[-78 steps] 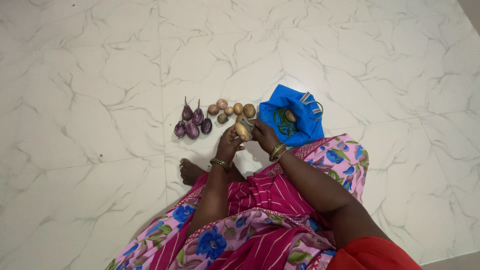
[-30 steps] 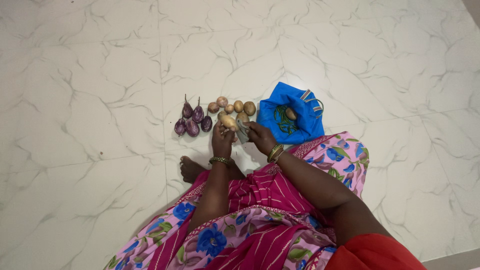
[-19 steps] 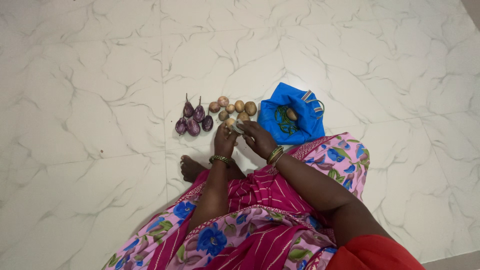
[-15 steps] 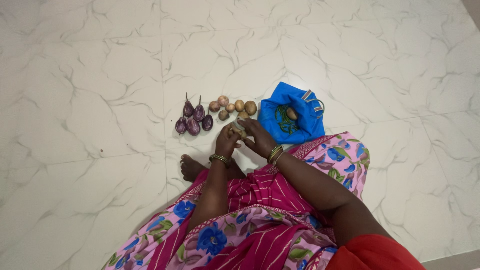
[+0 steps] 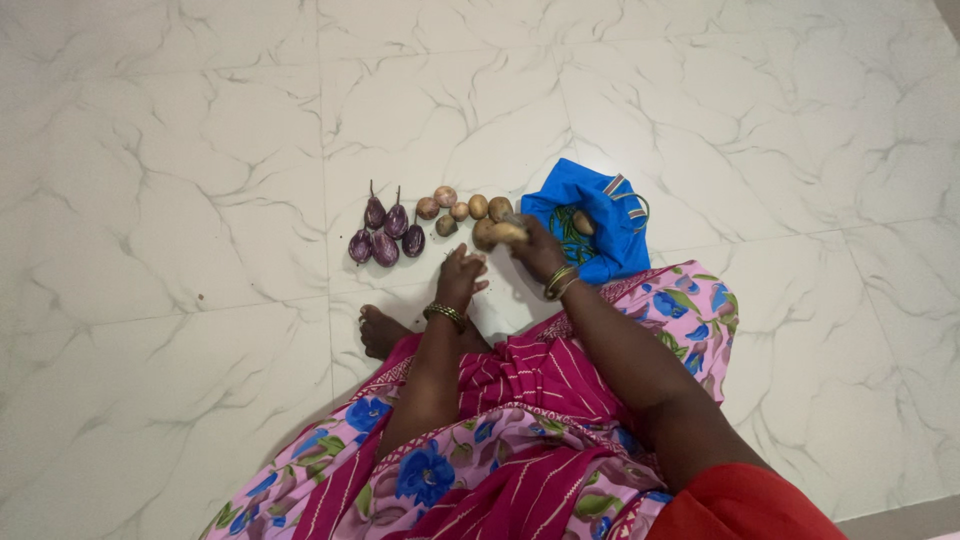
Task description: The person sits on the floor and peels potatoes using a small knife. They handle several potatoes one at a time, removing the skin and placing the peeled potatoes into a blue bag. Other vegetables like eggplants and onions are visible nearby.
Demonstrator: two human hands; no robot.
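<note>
head view, seated person on a marble floor [image 5: 200, 150]. a potato [image 5: 507, 233] is gripped in the right hand [image 5: 538, 252], held just above the floor beside the blue bag [image 5: 590, 215]; whether a peeler or blade is also held there cannot be told. the left hand [image 5: 461, 277] is seen loosely curled and empty, near the potato but apart from it. a short row of potatoes [image 5: 466, 210] is laid on the floor just beyond the hands, with one more [image 5: 485, 233] lying close against the held one, and five small eggplants [image 5: 385, 238] are grouped to their left. a further potato and some green pods are seen inside the open bag. a bare foot [image 5: 380, 333] is tucked below the left wrist.

risks, as judged: the round potato is held by one hand only, so it could slip and roll across the smooth floor. if it is set down carelessly, the loose row could be knocked and scattered toward the eggplants. should a blade be hidden in the right hand, the nearby left fingers could be nicked. the bag's slack mouth could fold shut and spill its contents.
</note>
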